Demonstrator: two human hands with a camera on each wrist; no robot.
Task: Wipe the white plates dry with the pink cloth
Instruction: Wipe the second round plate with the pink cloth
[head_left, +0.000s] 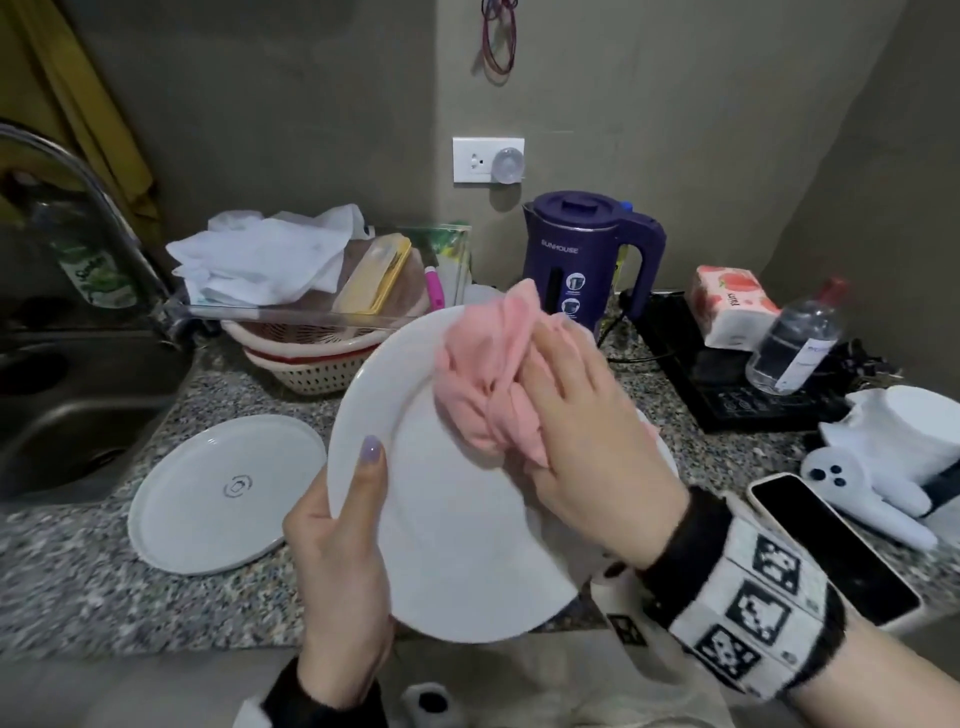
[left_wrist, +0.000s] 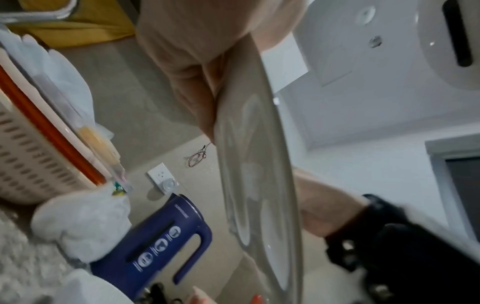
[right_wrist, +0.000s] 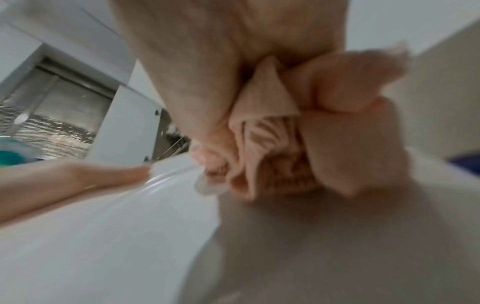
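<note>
I hold a large white plate (head_left: 447, 530) tilted up over the counter's front edge. My left hand (head_left: 353, 519) grips its lower left rim, thumb on the face and fingers behind. My right hand (head_left: 582, 431) holds the bunched pink cloth (head_left: 483, 374) and presses it against the plate's upper right. The left wrist view shows the plate (left_wrist: 254, 164) edge-on, with the left fingers (left_wrist: 187, 82) on its back. In the right wrist view the cloth (right_wrist: 298, 144) is crumpled under the palm on the plate (right_wrist: 103, 236). A second white plate (head_left: 228, 493) lies upside down on the counter to the left.
A steel sink (head_left: 62, 415) is at the far left. Behind the plates are a plastic basket (head_left: 311, 364) and a purple kettle (head_left: 576, 260). At the right are a black cooktop (head_left: 727, 374), a tissue pack (head_left: 727, 306), a clear bottle (head_left: 795, 338), a phone (head_left: 831, 551) and a white toy (head_left: 883, 467).
</note>
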